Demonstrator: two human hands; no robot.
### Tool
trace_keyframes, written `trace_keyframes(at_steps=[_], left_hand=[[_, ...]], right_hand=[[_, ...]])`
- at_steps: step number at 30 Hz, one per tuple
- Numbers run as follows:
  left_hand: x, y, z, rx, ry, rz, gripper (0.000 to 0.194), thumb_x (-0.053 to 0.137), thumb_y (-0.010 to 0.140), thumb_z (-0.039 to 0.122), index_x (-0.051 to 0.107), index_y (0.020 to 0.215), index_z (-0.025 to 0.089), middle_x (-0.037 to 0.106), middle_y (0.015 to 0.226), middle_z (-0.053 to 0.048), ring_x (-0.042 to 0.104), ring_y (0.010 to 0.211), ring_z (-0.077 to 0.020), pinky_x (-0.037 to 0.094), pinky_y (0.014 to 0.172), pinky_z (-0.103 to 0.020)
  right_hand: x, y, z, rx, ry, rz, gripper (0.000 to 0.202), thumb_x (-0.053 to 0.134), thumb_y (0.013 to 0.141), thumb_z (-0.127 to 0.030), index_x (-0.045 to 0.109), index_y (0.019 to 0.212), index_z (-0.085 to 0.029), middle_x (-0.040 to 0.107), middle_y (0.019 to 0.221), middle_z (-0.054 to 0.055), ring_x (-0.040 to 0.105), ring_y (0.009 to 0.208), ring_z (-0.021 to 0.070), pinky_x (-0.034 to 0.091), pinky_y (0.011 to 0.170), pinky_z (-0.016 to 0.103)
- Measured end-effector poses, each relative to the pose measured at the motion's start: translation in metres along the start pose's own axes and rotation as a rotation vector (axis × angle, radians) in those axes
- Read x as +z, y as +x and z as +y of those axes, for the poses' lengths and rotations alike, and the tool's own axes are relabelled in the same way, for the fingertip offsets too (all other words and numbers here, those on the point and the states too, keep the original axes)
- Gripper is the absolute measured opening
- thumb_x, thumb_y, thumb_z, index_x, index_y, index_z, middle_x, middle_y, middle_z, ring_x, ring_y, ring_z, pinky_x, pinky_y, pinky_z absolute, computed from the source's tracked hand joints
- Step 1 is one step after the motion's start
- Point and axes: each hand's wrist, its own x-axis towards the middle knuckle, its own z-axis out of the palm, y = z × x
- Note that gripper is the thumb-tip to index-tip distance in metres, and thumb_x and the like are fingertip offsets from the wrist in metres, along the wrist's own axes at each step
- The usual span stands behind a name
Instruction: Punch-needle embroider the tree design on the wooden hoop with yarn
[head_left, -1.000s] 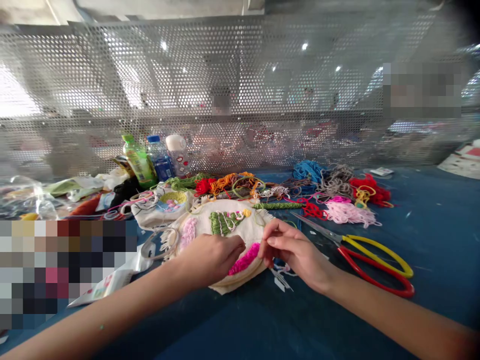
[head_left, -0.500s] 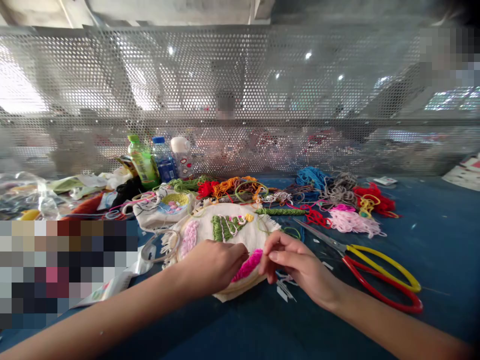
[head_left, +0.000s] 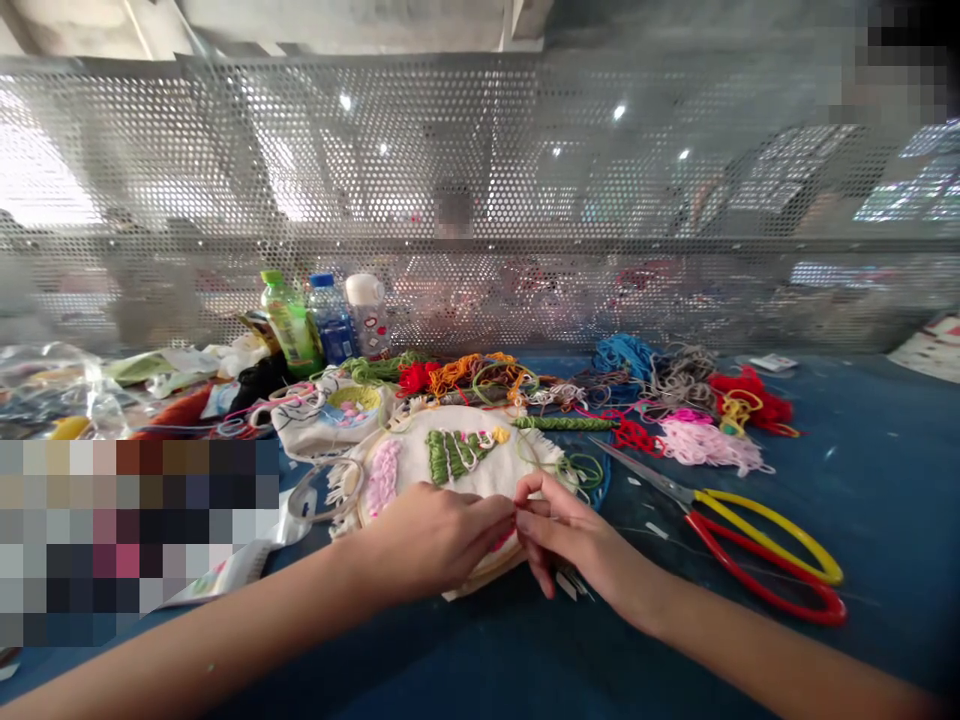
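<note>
An embroidery hoop with white cloth (head_left: 495, 468) lies on the blue table, bearing a green stitched tree (head_left: 459, 455) and a pink stitched patch (head_left: 384, 478). My left hand (head_left: 442, 530) is over the hoop's near part, its fingers pinched together. My right hand (head_left: 566, 530) is at the hoop's right edge, thumb and forefinger pressed together against the left fingertips. Whatever the fingertips hold is too small to make out. Most of the bright pink stitching is hidden behind my left hand.
Scissors (head_left: 750, 540) with yellow and red handles lie at right. Yarn bundles (head_left: 709, 443) line the back, with a second embroidered cloth (head_left: 330, 412) and bottles (head_left: 334, 322) at left. A perforated metal screen (head_left: 585, 190) stands behind the table.
My left hand has moved right, and its fingertips now meet those of my right hand, where there was a gap. The bright pink stitching is more covered.
</note>
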Motion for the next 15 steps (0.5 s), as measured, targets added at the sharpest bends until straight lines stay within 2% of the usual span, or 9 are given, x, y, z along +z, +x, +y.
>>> trace_keyframes(at_steps=[3, 5, 7, 8, 9, 12, 13, 15], left_hand=[[0.002, 0.000, -0.002, -0.012, 0.013, 0.023, 0.029, 0.031, 0.100, 0.027, 0.058, 0.100, 0.017, 0.070, 0.072, -0.006, 0.065, 0.058, -0.0172, 0.039, 0.050, -0.027], [0.004, 0.001, -0.004, -0.021, 0.039, 0.053, 0.028, 0.031, 0.100, 0.028, 0.057, 0.093, 0.017, 0.067, 0.065, -0.004, 0.061, 0.052, -0.0157, 0.035, 0.047, -0.026], [0.005, 0.001, -0.007, -0.049, 0.078, 0.092, 0.028, 0.032, 0.099, 0.028, 0.055, 0.087, 0.018, 0.062, 0.057, -0.001, 0.055, 0.045, -0.0139, 0.029, 0.044, -0.026], [0.005, 0.002, -0.009, -0.066, 0.097, 0.115, 0.029, 0.032, 0.099, 0.028, 0.055, 0.085, 0.018, 0.059, 0.053, 0.000, 0.053, 0.042, -0.0131, 0.026, 0.043, -0.026], [0.006, 0.002, -0.011, -0.073, 0.111, 0.133, 0.028, 0.032, 0.099, 0.028, 0.055, 0.084, 0.018, 0.057, 0.051, 0.001, 0.050, 0.040, -0.0125, 0.024, 0.042, -0.027], [0.010, 0.002, -0.017, -0.023, 0.108, 0.136, 0.028, 0.034, 0.098, 0.027, 0.054, 0.080, 0.019, 0.055, 0.050, 0.002, 0.048, 0.040, -0.0114, 0.023, 0.043, -0.027], [0.012, 0.002, -0.019, -0.004, 0.105, 0.127, 0.028, 0.035, 0.098, 0.027, 0.054, 0.079, 0.019, 0.055, 0.050, 0.002, 0.048, 0.041, -0.0112, 0.023, 0.043, -0.027], [0.017, 0.002, -0.022, -0.002, 0.122, 0.123, 0.028, 0.035, 0.098, 0.027, 0.054, 0.080, 0.019, 0.055, 0.050, 0.002, 0.049, 0.041, -0.0113, 0.025, 0.043, -0.026]], right_hand=[[-0.002, 0.001, -0.001, 0.153, -0.012, -0.079, 0.039, 0.058, 0.084, -0.056, 0.042, 0.095, -0.022, 0.049, 0.056, -0.009, 0.045, 0.037, 0.0074, 0.036, 0.034, 0.016], [-0.002, -0.003, -0.003, 0.289, -0.043, -0.196, 0.043, 0.051, 0.085, -0.063, 0.045, 0.093, -0.020, 0.050, 0.054, -0.008, 0.044, 0.034, 0.0080, 0.034, 0.030, 0.017], [0.000, -0.009, -0.009, 0.302, -0.126, -0.275, 0.047, 0.042, 0.088, -0.064, 0.050, 0.086, -0.018, 0.049, 0.050, -0.006, 0.043, 0.034, 0.0085, 0.035, 0.032, 0.018], [0.000, -0.013, -0.013, 0.225, -0.214, -0.261, 0.046, 0.040, 0.090, -0.061, 0.051, 0.082, -0.017, 0.049, 0.050, -0.004, 0.043, 0.037, 0.0087, 0.036, 0.035, 0.019], [0.001, -0.016, -0.018, 0.088, -0.342, -0.217, 0.043, 0.040, 0.092, -0.056, 0.053, 0.078, -0.017, 0.049, 0.051, -0.003, 0.045, 0.042, 0.0094, 0.038, 0.040, 0.021], [-0.006, -0.022, -0.033, -0.494, -0.913, -0.026, 0.022, 0.047, 0.093, -0.030, 0.060, 0.080, -0.018, 0.061, 0.071, 0.004, 0.055, 0.069, 0.0160, 0.044, 0.070, 0.032], [-0.011, -0.021, -0.036, -0.629, -1.088, 0.002, 0.016, 0.049, 0.091, -0.025, 0.062, 0.085, -0.018, 0.065, 0.082, 0.007, 0.057, 0.080, 0.0194, 0.043, 0.079, 0.036], [-0.023, -0.015, -0.038, -0.726, -1.299, 0.035, 0.015, 0.051, 0.088, -0.020, 0.064, 0.097, -0.018, 0.066, 0.100, 0.011, 0.057, 0.093, 0.0240, 0.040, 0.086, 0.041]])
